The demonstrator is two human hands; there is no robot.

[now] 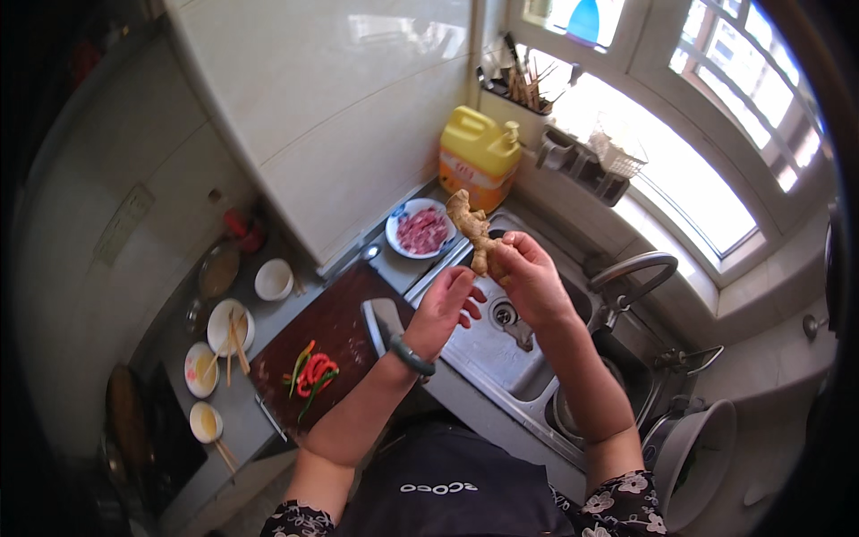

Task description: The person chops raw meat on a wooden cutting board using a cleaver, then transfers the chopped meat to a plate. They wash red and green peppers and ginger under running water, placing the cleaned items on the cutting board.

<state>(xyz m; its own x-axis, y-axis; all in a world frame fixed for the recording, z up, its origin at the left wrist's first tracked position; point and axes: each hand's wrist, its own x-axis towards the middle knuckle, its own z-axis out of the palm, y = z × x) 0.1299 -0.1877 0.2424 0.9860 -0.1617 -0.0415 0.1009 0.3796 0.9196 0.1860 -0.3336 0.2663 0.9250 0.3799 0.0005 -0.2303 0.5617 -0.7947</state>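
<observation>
A knobbly piece of ginger root [472, 225] is raised over the near edge of the stainless steel sink [493, 349]. My right hand [537, 282] grips its lower end between thumb and fingers. Just below the root is my left hand [446, 302], its fingers loosely curled and apart with nothing in them; whether a fingertip touches the ginger I cannot tell. Left of that hand, a cleaver [384, 322] lies on the dark wooden cutting board [282, 362]. Sliced red and green peppers [315, 376] sit in a small heap on the same board.
A plate of sliced raw meat [421, 229] stands behind the board, near a yellow detergent jug [480, 158]. Several bowls, including a white bowl with chopsticks [230, 329], line the left counter. The curved faucet [634, 268] rises behind the sink; a large basin [704, 456] is at right.
</observation>
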